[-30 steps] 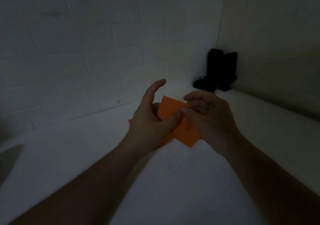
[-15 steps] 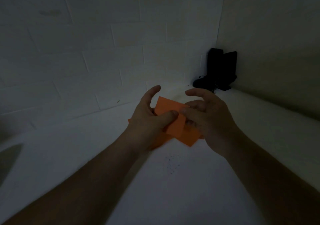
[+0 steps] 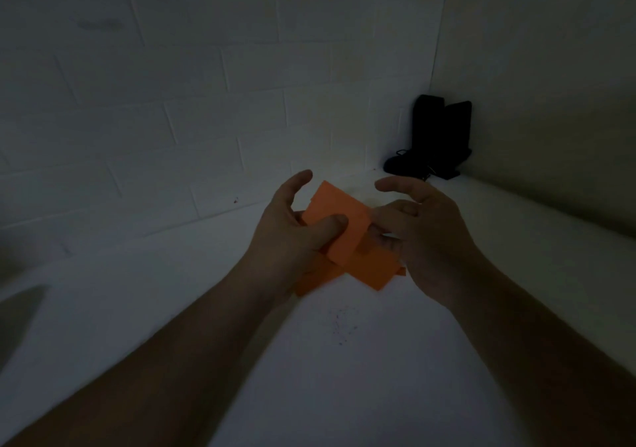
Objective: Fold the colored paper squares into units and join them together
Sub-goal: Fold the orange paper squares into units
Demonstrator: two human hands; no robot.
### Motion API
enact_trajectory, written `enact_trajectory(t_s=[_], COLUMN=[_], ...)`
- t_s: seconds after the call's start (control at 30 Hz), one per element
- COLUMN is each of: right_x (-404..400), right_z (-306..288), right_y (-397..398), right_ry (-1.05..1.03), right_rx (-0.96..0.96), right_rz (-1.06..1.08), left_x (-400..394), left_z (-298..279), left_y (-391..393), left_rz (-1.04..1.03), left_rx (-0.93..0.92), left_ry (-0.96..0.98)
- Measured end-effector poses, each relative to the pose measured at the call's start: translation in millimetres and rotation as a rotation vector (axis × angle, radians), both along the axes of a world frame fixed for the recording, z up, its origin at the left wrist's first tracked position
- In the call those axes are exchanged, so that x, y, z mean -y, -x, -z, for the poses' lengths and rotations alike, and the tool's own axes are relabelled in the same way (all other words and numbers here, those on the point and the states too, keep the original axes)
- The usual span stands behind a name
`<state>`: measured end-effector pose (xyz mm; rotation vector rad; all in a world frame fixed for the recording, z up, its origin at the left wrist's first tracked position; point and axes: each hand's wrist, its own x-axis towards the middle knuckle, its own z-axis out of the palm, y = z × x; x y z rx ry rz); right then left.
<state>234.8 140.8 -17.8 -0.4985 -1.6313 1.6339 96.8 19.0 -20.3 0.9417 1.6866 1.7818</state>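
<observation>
An orange folded paper piece (image 3: 339, 221) is held up above the white table. My left hand (image 3: 289, 233) pinches it, thumb pressed on its front face and fingers behind. A second orange piece (image 3: 373, 269) crosses under the first and sticks out at the lower right, with another orange edge showing at the lower left below my left hand. My right hand (image 3: 425, 233) is at the right side of the papers with curled fingers touching their right edge; its index finger is lifted clear. The scene is dim.
The white table (image 3: 309, 360) runs into a corner of white brick walls. A black object (image 3: 437, 140) with a cord stands in the far right corner. A small speckled mark (image 3: 342, 322) lies on the table below the hands.
My left thumb has slid down onto the front of the upper orange piece. The right hand's fingers have opened and moved to the right edge, uncovering more of the paper.
</observation>
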Motion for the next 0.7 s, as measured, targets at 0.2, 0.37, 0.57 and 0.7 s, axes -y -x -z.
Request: enact_trajectory(t_s=[0.2,0.37,0.57,0.7], right_x=[0.8,4.2,4.4,2.8], right_z=[3.6,2.7,-0.2,-1.0], right_y=[-0.6,-1.5,-1.2,-1.6], right_ry=[-0.156,-0.185,-0.166,-0.235], right_rx=[0.137,0.222,0.182,0.164], right_rz=[-0.048,-0.124,-0.097,-0.074], left_x=[1.0,1.7,6.1,3.9], left_z=[-1.4,-1.5,-3.3,0.4], left_y=[1.0,2.7,0.3,0.9], left_rz=[-0.035,0.017,0.171,0.143], left_rx=[0.04,0.014,-0.099,-0.061], left_ry=[-0.041,-0.077,-0.001,-0.014])
